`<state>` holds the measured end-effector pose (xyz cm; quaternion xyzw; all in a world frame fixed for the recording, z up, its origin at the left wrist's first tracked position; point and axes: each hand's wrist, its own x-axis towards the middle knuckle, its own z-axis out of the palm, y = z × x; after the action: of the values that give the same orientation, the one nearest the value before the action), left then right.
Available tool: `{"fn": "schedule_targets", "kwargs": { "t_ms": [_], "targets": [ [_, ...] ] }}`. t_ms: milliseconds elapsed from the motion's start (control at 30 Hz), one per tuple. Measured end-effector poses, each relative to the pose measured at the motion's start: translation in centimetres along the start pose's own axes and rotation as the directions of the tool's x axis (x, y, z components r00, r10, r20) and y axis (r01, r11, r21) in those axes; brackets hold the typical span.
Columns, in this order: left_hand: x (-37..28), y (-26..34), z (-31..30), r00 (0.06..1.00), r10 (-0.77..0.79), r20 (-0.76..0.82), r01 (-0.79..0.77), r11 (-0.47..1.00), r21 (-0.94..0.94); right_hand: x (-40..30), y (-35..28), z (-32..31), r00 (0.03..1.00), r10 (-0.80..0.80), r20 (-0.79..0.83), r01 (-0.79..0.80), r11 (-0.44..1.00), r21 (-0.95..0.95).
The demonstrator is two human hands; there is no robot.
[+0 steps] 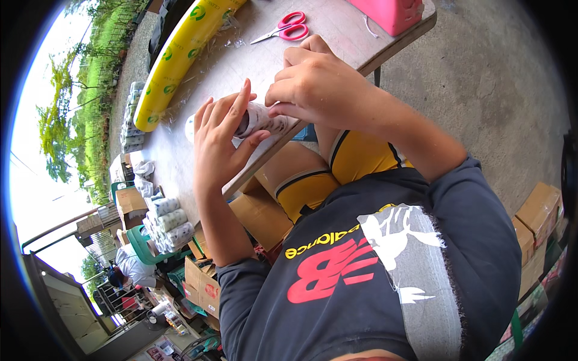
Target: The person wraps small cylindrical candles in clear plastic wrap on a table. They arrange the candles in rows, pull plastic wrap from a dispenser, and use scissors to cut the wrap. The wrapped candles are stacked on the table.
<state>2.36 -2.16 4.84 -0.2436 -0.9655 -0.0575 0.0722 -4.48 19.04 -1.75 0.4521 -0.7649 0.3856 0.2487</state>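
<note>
A small roll with patterned white wrapping (276, 122) lies on the table near its front edge, partly covered by both hands. My left hand (224, 131) rests over its left part, fingers spread and thumb along the near side. At the right end of the roll is my right hand (311, 83), its fingers curled in; whether they pinch the wrapping is hidden. Another round white end (189, 127) shows left of my left hand. Scissors with pink handles (289, 30) lie beyond my right hand. A long yellow roll of cling wrap (178, 58) lies along the far side.
A pink plastic container (393, 13) stands at the table's right corner. Stacked wrapped rolls (169, 221) sit at the left, with more stacked rolls (133, 119) outside. Cardboard boxes (259, 216) are under and beside the table. A person in a white top (135, 266) bends down farther off.
</note>
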Motion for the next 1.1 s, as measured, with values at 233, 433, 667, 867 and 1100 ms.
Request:
{"fn": "schedule_targets", "kwargs": {
  "t_ms": [233,433,667,867,1100],
  "targets": [
    [0.1,-0.2,0.0,1.0,-0.004,0.015,0.005,1.0,-0.03,2.2,3.5,0.9,0.978,-0.004,0.207,-0.045,0.972,0.231],
    [0.3,0.0,0.1,0.999,-0.029,0.023,0.03,0.998,-0.059,7.7,3.9,-0.2,0.795,0.151,0.587,-0.283,0.949,0.139],
    [-0.8,1.0,-0.2,0.987,-0.115,-0.116,0.116,0.993,-0.003,6.3,5.7,5.1,0.887,0.406,0.22,-0.449,0.871,0.201],
    [-5.5,-4.7,4.5,0.672,-0.668,-0.32,0.144,0.542,-0.828,-0.6,-2.6,6.1,0.97,0.244,-0.018,-0.185,0.779,0.599],
    [-6.8,-3.8,4.6,0.769,-0.633,-0.086,0.194,0.36,-0.912,3.8,2.1,5.7,0.689,0.367,0.625,-0.701,0.117,0.703]
  ]
}}
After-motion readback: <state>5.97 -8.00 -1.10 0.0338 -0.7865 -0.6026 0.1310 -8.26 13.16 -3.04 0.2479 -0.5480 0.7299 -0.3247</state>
